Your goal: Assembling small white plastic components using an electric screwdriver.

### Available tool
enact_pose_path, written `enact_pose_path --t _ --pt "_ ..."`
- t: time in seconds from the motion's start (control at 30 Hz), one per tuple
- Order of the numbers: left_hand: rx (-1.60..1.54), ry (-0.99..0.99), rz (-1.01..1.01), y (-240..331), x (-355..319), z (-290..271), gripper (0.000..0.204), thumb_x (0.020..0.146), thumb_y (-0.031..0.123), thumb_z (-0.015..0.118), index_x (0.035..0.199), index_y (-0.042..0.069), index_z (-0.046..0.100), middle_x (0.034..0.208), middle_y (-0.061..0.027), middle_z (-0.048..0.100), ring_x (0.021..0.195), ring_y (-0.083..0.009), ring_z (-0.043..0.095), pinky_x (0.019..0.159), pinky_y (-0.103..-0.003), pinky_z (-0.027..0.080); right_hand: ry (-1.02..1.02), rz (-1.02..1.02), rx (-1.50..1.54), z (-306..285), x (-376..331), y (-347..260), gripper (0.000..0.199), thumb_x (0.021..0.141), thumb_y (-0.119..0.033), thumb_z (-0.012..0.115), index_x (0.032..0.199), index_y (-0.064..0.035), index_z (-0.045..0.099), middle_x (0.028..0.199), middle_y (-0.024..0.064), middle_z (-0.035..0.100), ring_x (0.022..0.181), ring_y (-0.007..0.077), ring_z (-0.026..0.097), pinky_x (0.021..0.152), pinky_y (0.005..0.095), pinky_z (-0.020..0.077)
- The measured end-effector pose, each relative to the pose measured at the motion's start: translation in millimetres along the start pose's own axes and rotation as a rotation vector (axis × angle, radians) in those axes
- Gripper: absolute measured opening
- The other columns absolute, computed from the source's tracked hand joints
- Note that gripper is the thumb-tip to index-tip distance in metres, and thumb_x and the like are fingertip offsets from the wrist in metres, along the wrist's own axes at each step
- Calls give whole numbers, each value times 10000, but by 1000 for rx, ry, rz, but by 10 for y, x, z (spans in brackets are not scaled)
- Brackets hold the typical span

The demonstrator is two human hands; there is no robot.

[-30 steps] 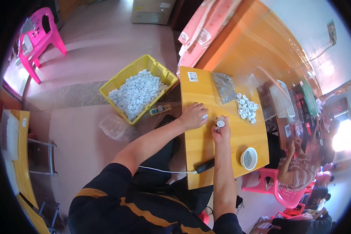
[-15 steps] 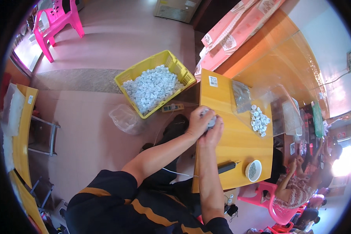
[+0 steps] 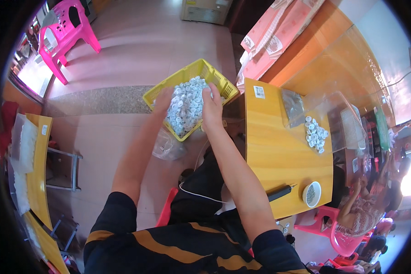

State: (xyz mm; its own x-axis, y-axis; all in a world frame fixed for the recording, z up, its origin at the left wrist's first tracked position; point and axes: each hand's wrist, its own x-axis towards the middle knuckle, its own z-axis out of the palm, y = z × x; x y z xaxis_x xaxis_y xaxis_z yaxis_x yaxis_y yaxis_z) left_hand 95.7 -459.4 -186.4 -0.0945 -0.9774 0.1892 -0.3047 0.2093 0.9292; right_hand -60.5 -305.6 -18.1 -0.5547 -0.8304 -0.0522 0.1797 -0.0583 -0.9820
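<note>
While hands (image 3: 210,107) dig yellow basket (image 3: 223,84), wooden table (image 3: 278,150) beside, pink chair (image 3: 66,43) beyond

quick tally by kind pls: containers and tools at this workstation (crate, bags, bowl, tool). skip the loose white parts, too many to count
Yellow crate: 1, both hands, left hand and right hand, in its white parts
Clear plastic bags: 2, one under the crate, one on the wooden table at its far end
Small white bowl: 1
Black pen-like tool: 1
Total: 5

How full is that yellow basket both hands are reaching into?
Well filled: the yellow basket holds a heap of small white parts rising about to its rim. The left hand and right hand rest on the pile.
</note>
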Motion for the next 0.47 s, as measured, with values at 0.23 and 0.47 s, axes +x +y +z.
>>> enact_pose_path --t 0.23,0.47 --pt "-208 -515 -195 1929 -816 -215 411 987 221 642 1334 6 596 1062 -70 693 1009 -144 655 869 -303 517 -138 -64 89 -1153 -583 -945 260 1034 -119 593 1268 -10 629 1165 68 693 1014 131 639 914 277 502" --pt "-403 -443 575 3966 -1736 -754 437 955 234 676 1294 -35 613 1055 -112 688 971 -172 667 865 -281 519 -259 -299 57 -1616 -1559 -2119 185 1019 -94 617 1172 -5 670 1082 54 706 954 116 644 864 276 519"
